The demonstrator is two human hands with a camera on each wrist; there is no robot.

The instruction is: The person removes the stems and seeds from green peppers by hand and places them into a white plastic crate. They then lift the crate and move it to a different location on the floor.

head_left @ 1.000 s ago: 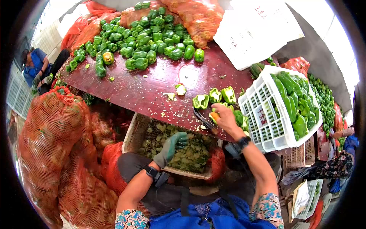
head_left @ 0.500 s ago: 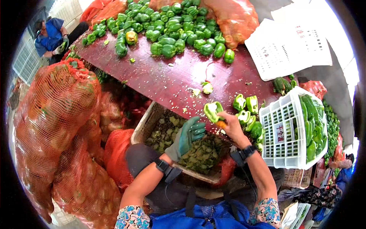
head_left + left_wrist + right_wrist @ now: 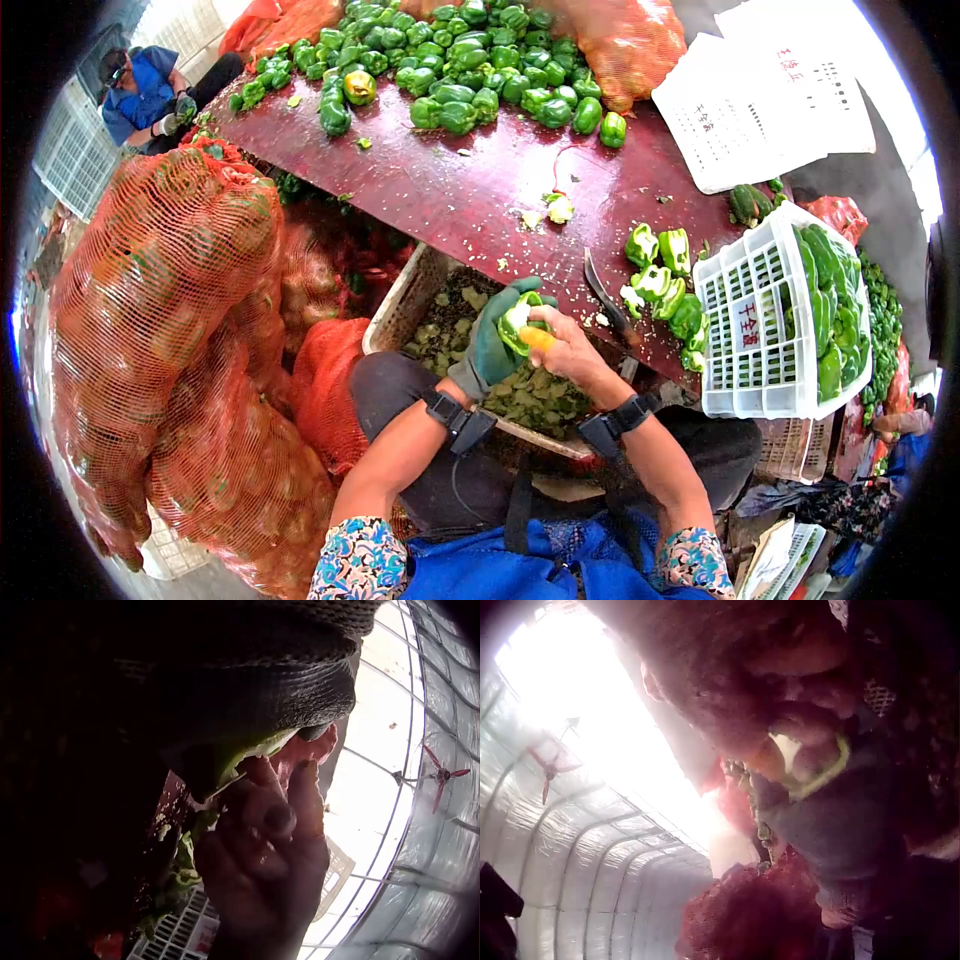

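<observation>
In the head view, a cut green bell pepper (image 3: pixel 514 316) is between both hands above the waste crate. My gloved left hand (image 3: pixel 485 348) grips it from outside, fingers curled round its skin. My bare right hand (image 3: pixel 572 354) has its fingertips in the hollow at the pepper's cut side; a yellow-orange patch shows at the thumb. Up close in the right wrist view, the pale rim of the pepper (image 3: pixel 831 771) surrounds a fingertip. A curved knife (image 3: pixel 603 287) lies on the red table (image 3: pixel 440 210) near its front edge. Several cut pepper pieces (image 3: pixel 652 282) lie beyond it.
Whole green peppers (image 3: pixel 460 75) are heaped at the table's back. A white basket of peppers (image 3: pixel 735 310) stands tilted at the right. The waste crate (image 3: pixel 395 300) sits below the table edge. Red mesh sacks (image 3: pixel 160 340) crowd the left. Another person (image 3: pixel 145 95) sits far left.
My right hand went from the cut pieces on the table to the left with a pepper piece. The left hand rose to it and now grips it. The knife lies uncovered on the table.
</observation>
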